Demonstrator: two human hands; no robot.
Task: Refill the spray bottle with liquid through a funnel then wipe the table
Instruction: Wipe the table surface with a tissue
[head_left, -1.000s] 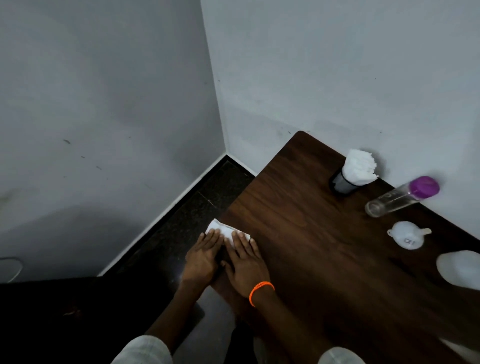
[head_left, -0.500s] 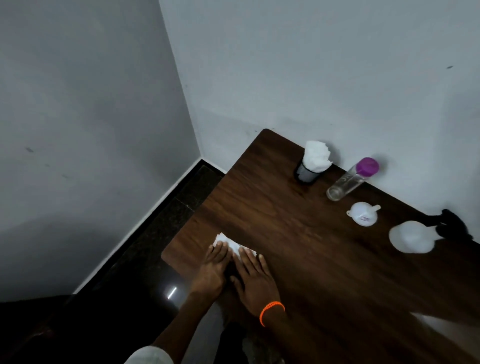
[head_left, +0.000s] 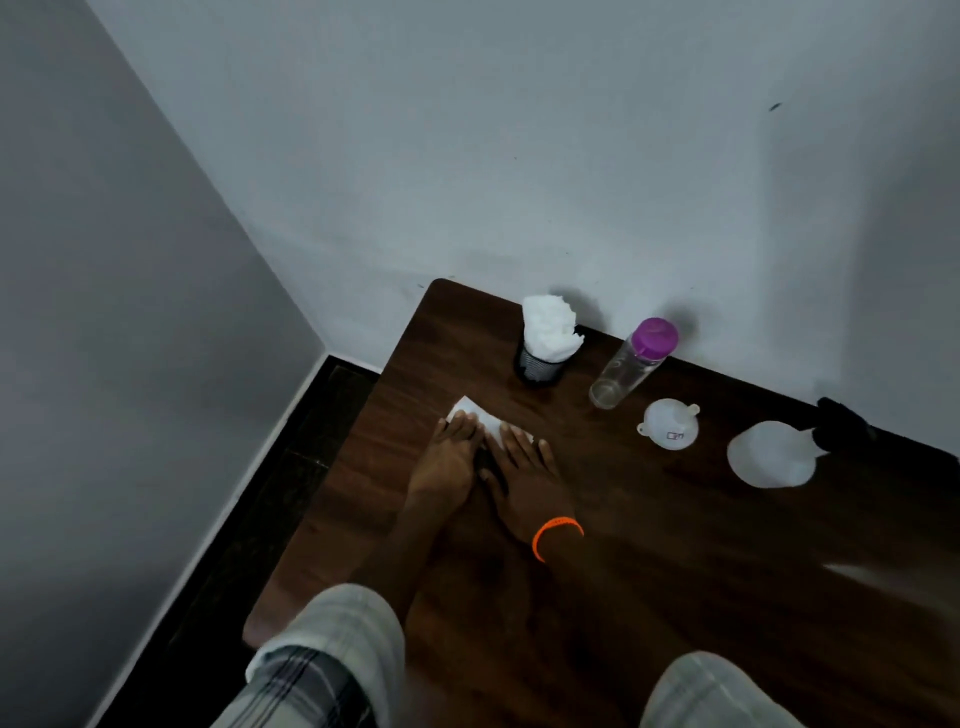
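Head view: both hands (head_left: 485, 462) flat on tissue (head_left: 480, 415).

Left hand (head_left: 448, 457) bare, no rings or bands visible. Right hand (head_left: 524, 470) bare; thin bright-orange wristband (head_left: 557, 533) round right wrist. Forearms uncovered up to rolled light-grey checked fabric sleeves — left sleeve (head_left: 324, 657) shows dark plaid lines and pale turned-back cuff; right sleeve (head_left: 711, 693) same pale cloth, pattern faint, blurred.
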